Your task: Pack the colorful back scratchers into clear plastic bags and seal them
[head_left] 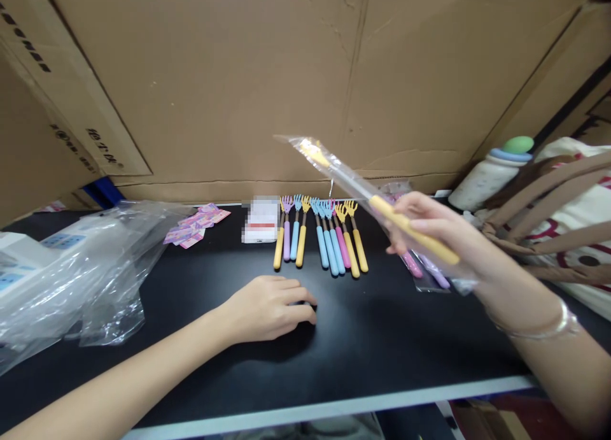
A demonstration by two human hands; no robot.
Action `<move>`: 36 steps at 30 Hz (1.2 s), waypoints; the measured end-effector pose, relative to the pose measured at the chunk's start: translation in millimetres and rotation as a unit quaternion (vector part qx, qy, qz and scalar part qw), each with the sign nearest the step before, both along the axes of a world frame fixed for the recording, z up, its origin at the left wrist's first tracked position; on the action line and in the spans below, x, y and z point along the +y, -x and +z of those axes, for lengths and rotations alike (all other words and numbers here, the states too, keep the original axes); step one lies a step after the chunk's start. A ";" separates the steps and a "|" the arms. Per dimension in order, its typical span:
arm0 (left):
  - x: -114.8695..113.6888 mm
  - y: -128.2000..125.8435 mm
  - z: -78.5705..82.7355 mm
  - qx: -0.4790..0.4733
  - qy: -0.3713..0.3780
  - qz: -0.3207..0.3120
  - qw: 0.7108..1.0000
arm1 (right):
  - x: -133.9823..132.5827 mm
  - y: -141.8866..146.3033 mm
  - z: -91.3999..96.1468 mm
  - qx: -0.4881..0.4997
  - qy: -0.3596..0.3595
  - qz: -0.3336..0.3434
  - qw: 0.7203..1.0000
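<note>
My right hand (pixel 429 233) is closed around a yellow-handled back scratcher in a clear plastic sleeve (pixel 363 195), held tilted above the black table (pixel 358 338) with its claw end up and to the left. My left hand (pixel 270 307) rests palm down on the table, fingers curled loosely, holding nothing. Just beyond it lies a row of several unwrapped back scratchers (pixel 321 235) with yellow, purple, blue and pink handles. Bagged pink and purple scratchers (pixel 424 269) lie under my right hand.
Crumpled clear plastic bags (pixel 81 271) lie at the left. Pink cards (pixel 195 227) and a small white box (pixel 261 220) sit near the cardboard wall (pixel 248 77). A white bottle with a green cap (pixel 494 172) and a tote bag (pixel 573 217) stand at the right.
</note>
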State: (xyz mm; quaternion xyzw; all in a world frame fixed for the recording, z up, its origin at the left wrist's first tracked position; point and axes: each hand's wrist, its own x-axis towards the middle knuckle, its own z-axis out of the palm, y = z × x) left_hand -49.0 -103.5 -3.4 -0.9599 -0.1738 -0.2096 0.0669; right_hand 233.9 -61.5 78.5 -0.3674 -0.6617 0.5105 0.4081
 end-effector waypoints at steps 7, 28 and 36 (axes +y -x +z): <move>1.0 -1.2 -2.7 0.030 -0.001 0.011 0.999 | 11.7 -66.0 -5.0 -0.062 -0.113 -0.228 0.965; -0.6 -2.5 -3.5 0.017 0.022 0.021 0.999 | 21.3 -129.2 -58.7 -0.414 -0.230 -0.223 0.852; -0.6 -3.0 -2.8 0.034 0.018 0.024 0.999 | 27.7 -143.1 -70.8 -0.527 -0.330 -0.238 0.746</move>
